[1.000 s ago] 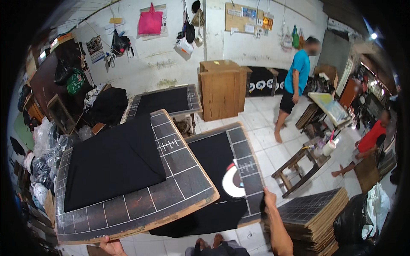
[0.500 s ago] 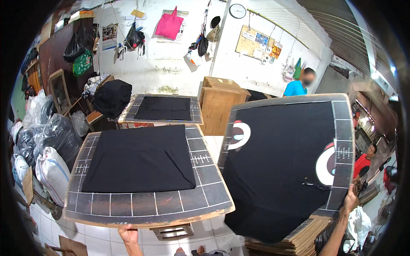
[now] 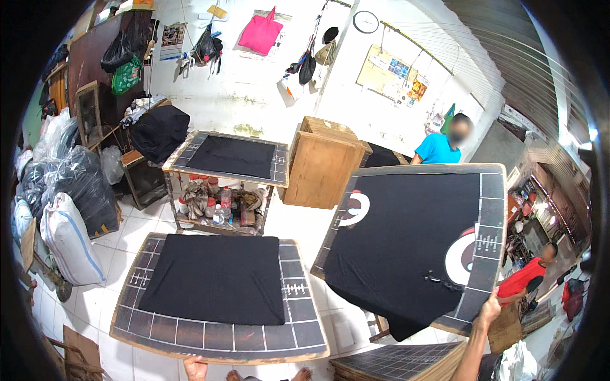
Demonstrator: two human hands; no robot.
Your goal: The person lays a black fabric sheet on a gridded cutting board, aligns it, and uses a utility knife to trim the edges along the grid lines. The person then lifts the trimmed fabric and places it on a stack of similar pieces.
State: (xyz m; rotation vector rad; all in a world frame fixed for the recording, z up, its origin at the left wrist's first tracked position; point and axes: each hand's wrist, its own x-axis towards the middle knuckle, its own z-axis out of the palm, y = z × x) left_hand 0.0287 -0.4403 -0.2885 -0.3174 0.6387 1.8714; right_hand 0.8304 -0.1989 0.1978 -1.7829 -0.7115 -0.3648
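Note:
My left hand is closed on the near edge of a dark board with white grid lines; its thumb lies on top, and its fingers underneath are hidden. A folded black cloth lies on that board. My right hand grips the right edge of a second gridded board, held tilted at my right. Over this board lies a black fabric piece with two round white, red and brown eye-like prints. Its lower corner hangs past the board's near edge.
Ahead stands a rack with another black cloth on top and bottles below. Beside it is a wooden cabinet. More gridded boards are stacked low at right. Sacks line the left. Two people, in blue and red, are at right.
The left board sits lower in view, uncovering the rack's lower shelf. The right board has shifted left and its far edge is lower. My view has also shifted. Both hands keep their hold.

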